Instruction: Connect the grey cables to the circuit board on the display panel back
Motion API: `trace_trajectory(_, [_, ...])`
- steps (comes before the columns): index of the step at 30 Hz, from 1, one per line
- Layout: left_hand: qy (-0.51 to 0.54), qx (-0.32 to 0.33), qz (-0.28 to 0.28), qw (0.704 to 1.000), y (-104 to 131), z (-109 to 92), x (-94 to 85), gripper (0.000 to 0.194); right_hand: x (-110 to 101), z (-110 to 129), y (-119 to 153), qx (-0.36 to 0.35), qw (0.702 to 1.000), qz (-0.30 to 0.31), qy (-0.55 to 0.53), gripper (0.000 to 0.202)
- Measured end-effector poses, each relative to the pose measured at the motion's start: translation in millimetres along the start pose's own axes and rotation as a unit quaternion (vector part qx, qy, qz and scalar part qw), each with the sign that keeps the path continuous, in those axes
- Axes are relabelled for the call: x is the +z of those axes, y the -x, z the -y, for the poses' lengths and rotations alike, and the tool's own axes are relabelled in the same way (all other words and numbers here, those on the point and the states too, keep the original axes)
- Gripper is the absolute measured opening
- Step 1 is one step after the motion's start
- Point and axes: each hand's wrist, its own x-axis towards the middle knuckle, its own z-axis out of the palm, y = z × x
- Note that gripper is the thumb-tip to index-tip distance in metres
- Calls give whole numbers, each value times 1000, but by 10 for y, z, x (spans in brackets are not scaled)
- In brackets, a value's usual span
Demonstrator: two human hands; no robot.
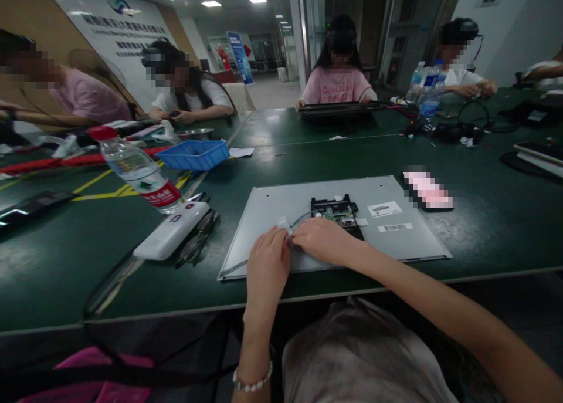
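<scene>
A flat grey metal panel, like the back of a display, lies on the table before me. Mounted near its middle is a black bracket with a green circuit board, partly covered by my right hand. Thin grey cables run from the board toward my fingers, and another stretch shows at the panel's left corner. My left hand and my right hand meet over the cables, fingers pinched together at a small translucent piece of tape. The fingertips partly hide it.
Left of the panel are a white power bank, eyeglasses, a water bottle and a blue tray. A pink phone lies at the right. Across the table a person holds a dark panel; other people sit nearby.
</scene>
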Motion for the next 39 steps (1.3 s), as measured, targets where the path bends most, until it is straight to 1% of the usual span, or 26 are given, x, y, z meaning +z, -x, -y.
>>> trace_trajectory(4, [4,-30,27,999,-4,14,21,25,-1,60,41,6,1000,23,6,17])
trace_trajectory(7, [7,-65,43,997,-28,4,27,23,-8,165,110,8,1000,21,4,21])
trace_trajectory(9, [5,-83,55,995,-54,-19,24,23,1,254,169,16,1000,10,-3,37])
trace_trajectory(12, [-4,-104,77,992,-111,-52,10,23,36,390,247,47,999,-14,-16,64])
trace_trajectory(15, [-28,-113,94,989,-178,-59,-4,18,74,514,287,80,996,-33,-32,73])
trace_trajectory(18, [-57,-113,101,987,-221,-55,-7,16,85,619,295,116,991,-45,-50,72])
trace_trajectory(21, [-70,-121,100,985,-228,-69,2,16,67,687,297,143,987,-53,-59,66])
trace_trajectory(24, [-75,-139,99,982,-232,-94,3,17,44,705,305,149,986,-53,-51,56])
trace_trajectory(28, [-84,-144,98,981,-286,-87,-11,17,19,693,324,147,987,-45,-38,42])
trace_trajectory(32, [-71,-134,73,986,-337,-35,-6,15,-81,682,376,141,987,-50,-55,35])
trace_trajectory(34, [-42,-109,39,992,-325,-15,-14,14,-172,645,444,138,985,-68,-77,32])
trace_trajectory(35, [-26,-94,13,995,-308,-10,-29,14,-223,608,494,143,983,-82,-85,31])
trace_trajectory(37, [-4,-64,-42,997,-254,-10,-89,15,-327,484,620,177,974,-111,-90,28])
trace_trajectory(39, [-2,-41,-74,996,-186,-24,-179,17,-420,301,768,240,959,-132,-76,25])
